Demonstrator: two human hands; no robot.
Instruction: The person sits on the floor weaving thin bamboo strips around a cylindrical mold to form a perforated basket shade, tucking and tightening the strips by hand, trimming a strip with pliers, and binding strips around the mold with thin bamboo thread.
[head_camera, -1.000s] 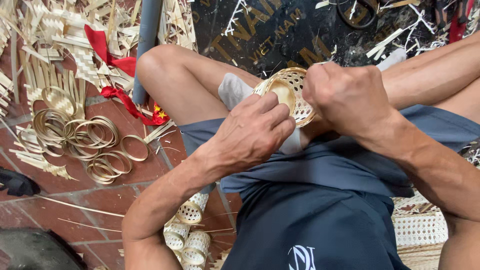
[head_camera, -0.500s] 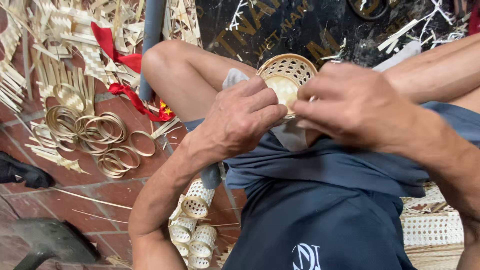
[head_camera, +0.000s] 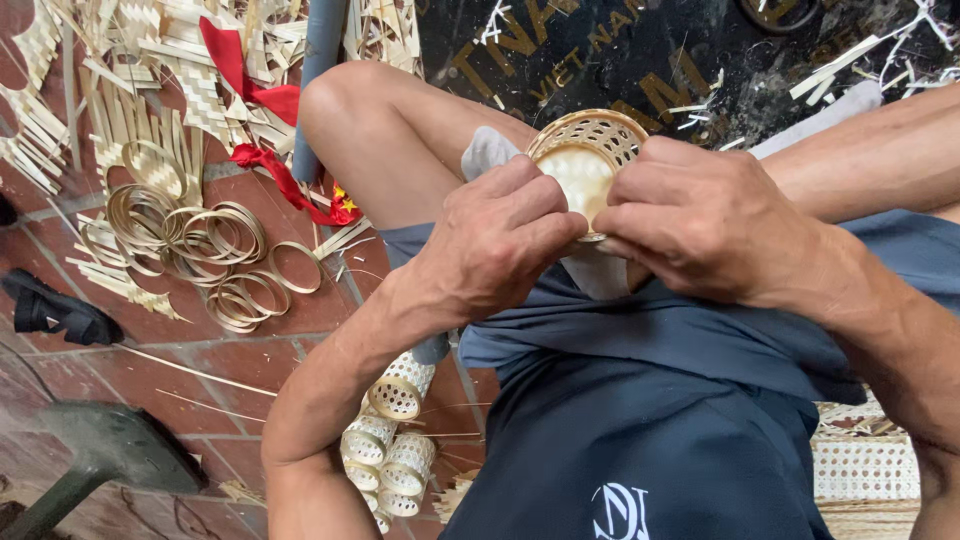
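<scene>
Bamboo rings (head_camera: 190, 240) lie left of basket (head_camera: 588, 165).

A basket-weaving workshop: bamboo strips (head_camera: 130, 110), hoops (head_camera: 200, 240) and small woven baskets (head_camera: 395, 440) litter the floor.

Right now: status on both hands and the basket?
Left hand and right hand both grip the small woven basket over the lap. Grey cloth tucked behind it. Bamboo rings lie clear on the floor.

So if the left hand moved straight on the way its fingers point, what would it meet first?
The left hand points rightward, fingers already on the small woven basket. Going further, it would likely meet the right hand, which grips the basket's other side. Depth is unclear.
</scene>
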